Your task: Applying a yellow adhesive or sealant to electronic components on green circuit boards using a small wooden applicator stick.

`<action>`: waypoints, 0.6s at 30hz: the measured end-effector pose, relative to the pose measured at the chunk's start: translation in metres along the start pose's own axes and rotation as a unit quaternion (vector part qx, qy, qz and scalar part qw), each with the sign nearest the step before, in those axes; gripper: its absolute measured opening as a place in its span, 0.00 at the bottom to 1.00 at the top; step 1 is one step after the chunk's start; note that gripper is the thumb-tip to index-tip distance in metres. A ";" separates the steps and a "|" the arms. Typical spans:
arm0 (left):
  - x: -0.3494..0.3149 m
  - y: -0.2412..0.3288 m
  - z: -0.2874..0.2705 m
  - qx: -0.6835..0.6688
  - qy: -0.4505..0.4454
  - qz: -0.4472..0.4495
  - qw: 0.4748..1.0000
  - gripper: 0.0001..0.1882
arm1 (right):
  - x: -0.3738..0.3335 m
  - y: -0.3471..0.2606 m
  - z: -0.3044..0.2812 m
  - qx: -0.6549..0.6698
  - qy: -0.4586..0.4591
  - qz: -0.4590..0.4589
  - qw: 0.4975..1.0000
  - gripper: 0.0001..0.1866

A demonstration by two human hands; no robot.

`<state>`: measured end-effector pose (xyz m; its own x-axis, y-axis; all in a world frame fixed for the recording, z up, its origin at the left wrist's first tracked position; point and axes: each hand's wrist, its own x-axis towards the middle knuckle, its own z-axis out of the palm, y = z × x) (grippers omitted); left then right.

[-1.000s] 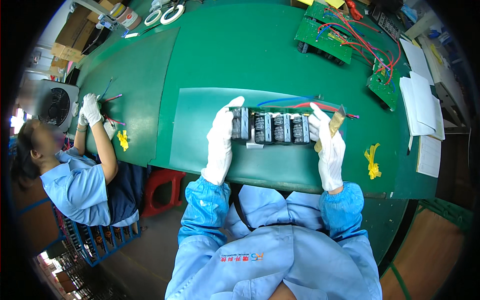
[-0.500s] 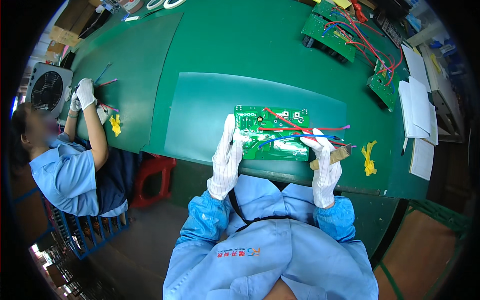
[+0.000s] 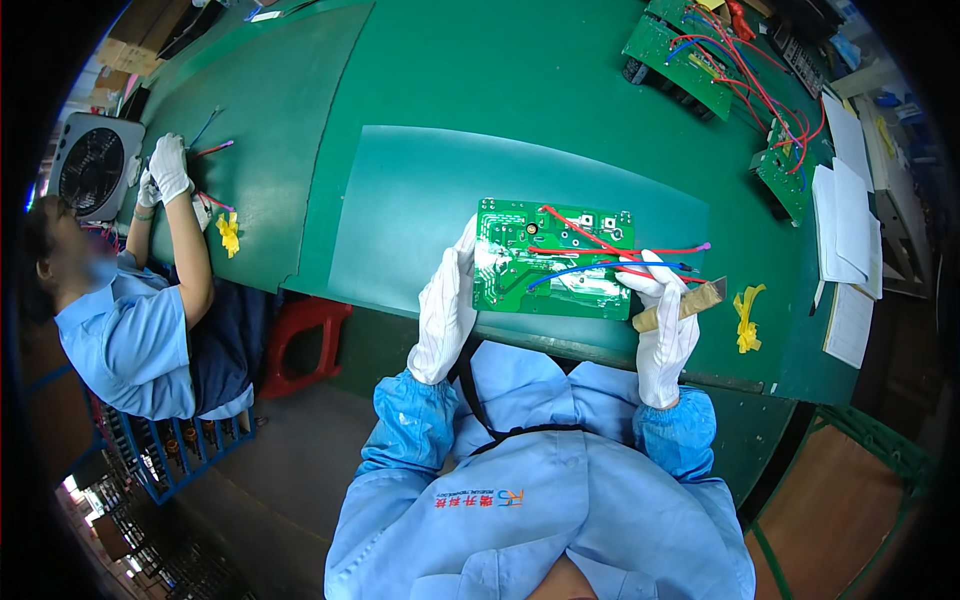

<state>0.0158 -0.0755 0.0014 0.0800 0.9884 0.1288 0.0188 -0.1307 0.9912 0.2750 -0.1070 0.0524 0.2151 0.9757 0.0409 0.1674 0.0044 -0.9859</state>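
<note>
A green circuit board, solder side up, is held between my two white-gloved hands above the front of the mat. Red wires and a blue wire run from it to the right. My left hand is closed on the board's left edge, its fingertips partly hidden. At the right edge, my right hand pinches the board near the wires. Tucked in that same hand is a short flat blade wrapped in tan tape, its metal tip pointing right.
Yellow strips lie to the right, near papers. Other wired boards stand at the far right. At left, a co-worker's gloved hands work beside a fan and a red stool. A translucent sheet covers the mat.
The view has shifted slightly. Both my hands still hold the board, whose tilt has altered a little, with the glare across it changed. The taped blade stays in my right hand.
</note>
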 end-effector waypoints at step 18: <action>0.021 0.027 -0.002 -0.393 -0.007 -0.176 0.902 0.38 | -0.002 0.021 -0.020 -0.053 0.131 0.038 0.989 0.26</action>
<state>0.0161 -0.0583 0.0309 0.2207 0.9559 -0.1936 -0.6670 0.2927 0.6852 0.2972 -0.1132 0.0351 0.4710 0.8819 0.0227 0.2385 -0.1026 -0.9657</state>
